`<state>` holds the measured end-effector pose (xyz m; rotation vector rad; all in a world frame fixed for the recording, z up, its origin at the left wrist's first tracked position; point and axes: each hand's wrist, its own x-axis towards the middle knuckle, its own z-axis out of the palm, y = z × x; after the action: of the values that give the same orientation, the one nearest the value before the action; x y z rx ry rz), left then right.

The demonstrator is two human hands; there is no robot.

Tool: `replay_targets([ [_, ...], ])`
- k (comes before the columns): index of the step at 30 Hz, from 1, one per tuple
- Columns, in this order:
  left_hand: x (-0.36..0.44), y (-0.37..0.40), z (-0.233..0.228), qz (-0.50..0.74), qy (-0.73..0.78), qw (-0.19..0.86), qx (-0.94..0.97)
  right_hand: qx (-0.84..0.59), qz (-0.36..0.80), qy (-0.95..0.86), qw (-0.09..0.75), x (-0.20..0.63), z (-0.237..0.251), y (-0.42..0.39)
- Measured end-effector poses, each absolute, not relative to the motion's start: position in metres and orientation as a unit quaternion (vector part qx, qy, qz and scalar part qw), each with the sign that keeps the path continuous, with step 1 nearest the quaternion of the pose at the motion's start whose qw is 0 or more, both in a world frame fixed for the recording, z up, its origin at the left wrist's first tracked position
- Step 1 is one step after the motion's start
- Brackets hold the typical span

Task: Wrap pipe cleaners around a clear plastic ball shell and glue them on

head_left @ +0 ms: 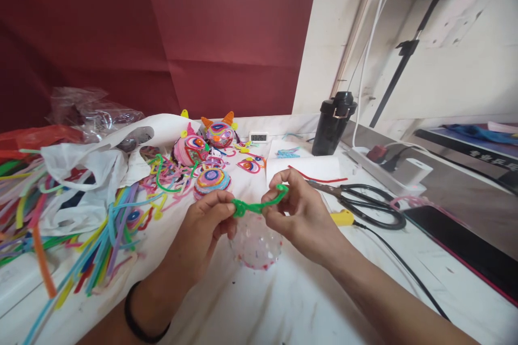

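Observation:
A green pipe cleaner point(256, 207) is stretched between my two hands, with a small coil at its left end and a bent tip at its right. My left hand point(204, 226) pinches the coiled end between thumb and fingers. On the other side, my right hand point(301, 215) grips the straighter part, thumb and fingers closed round it. Below and behind the pipe cleaner stands a clear rounded plastic piece point(258, 248) with red specks round its lower edge; my hands partly hide it. A round, coiled pipe-cleaner piece point(211, 182) lies just beyond my left hand.
Loose pipe cleaners point(109, 226) and plastic bags point(81, 167) crowd the left. Two decorated balls point(220, 132) stand at the back. To the right are a black bottle point(332, 124), scissors point(364, 202), a yellow-handled corded tool point(342, 218), a power strip point(384, 172) and a phone point(465, 248).

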<state>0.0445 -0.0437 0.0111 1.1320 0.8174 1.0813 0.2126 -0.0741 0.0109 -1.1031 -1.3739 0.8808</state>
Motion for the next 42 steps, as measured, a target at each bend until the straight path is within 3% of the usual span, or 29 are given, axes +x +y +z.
replay_targets([
  [8,0.045,-0.05,0.008,0.413,0.391,0.523,0.635,-0.499,0.235,-0.647,0.527,0.209,0.002,-0.078],
  [15,0.048,-0.048,0.01,0.411,0.412,0.618,0.529,-0.475,0.15,-0.686,0.531,0.202,-0.003,-0.08],
  [27,0.048,-0.045,0.008,0.373,0.427,0.607,0.557,-0.46,-0.005,-0.681,0.569,0.205,-0.002,-0.076],
  [32,0.047,-0.046,0.009,0.4,0.37,0.697,0.465,-0.436,-0.06,-0.707,0.553,0.205,-0.006,-0.077],
  [42,0.046,-0.043,0.011,0.493,0.31,0.735,0.348,-0.449,-0.083,-0.702,0.547,0.208,-0.005,-0.075],
])
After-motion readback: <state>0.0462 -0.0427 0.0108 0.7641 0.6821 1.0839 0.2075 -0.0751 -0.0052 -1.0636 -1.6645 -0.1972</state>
